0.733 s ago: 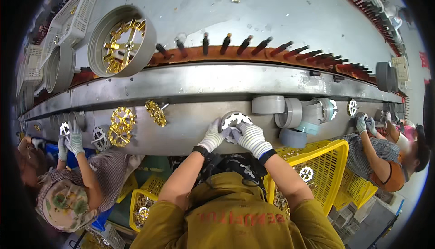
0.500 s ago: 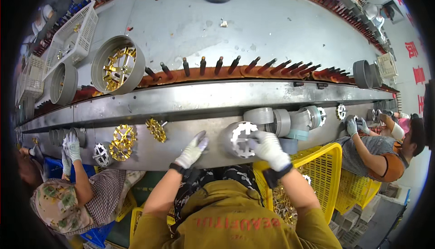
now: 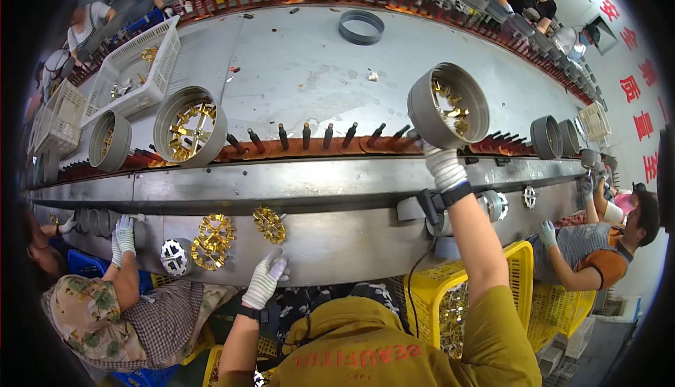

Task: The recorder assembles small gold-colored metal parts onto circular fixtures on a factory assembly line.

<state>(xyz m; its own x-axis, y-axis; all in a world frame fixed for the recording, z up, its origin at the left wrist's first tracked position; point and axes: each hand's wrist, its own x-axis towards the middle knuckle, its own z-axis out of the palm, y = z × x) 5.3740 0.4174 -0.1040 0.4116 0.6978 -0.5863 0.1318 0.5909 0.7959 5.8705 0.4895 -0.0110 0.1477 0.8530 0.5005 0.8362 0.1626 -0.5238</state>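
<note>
My right hand point(image 3: 447, 169), in a white glove, is stretched forward and grips the lower side of a grey cylindrical ring point(image 3: 422, 109) with gold pieces inside. Its fingertips are partly hidden behind the ring, which is tilted toward me above the row of dark pegs point(image 3: 306, 136). Over the near edge of the metal bench point(image 3: 337, 236), my gloved left hand point(image 3: 264, 281) is open and holds nothing. Just beyond it lies a gold toothed wheel point(image 3: 269, 225). More gold toothed wheels point(image 3: 213, 241) and a grey ring with a white toothed insert point(image 3: 175, 257) lie farther left.
A raised metal ledge point(image 3: 281, 181) runs between bench and pegs. Another filled grey ring point(image 3: 163, 130) stands at the left, near a white crate point(image 3: 169, 53). A yellow basket point(image 3: 522, 267) is by my right side. Co-workers point(image 3: 98, 316) sit on both sides.
My right hand has carried the grey ring from the bench up and forward to the pegs. My left hand has drawn back slightly to the left, still open. The view has shifted.
</note>
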